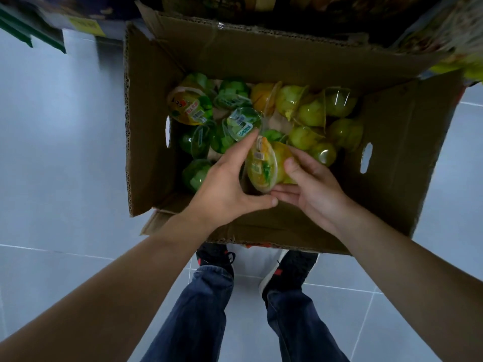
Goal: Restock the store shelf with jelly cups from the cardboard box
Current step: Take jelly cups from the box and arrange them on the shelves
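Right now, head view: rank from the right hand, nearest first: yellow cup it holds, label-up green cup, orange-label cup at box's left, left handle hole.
1. Yellow cup, held between the right hand and the left hand.
2. Label-up green cup, box middle, by the left fingertips.
3. Orange-label cup, far-left corner.
4. Left handle hole, left box wall.

Left grip (227, 184), right grip (311, 184): fingers curled.

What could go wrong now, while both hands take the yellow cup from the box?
The yellow jelly cup is tilted between the left hand and right hand; it may slip. The left fingers touch a green jelly cup, which might be dragged along inside the cardboard box.
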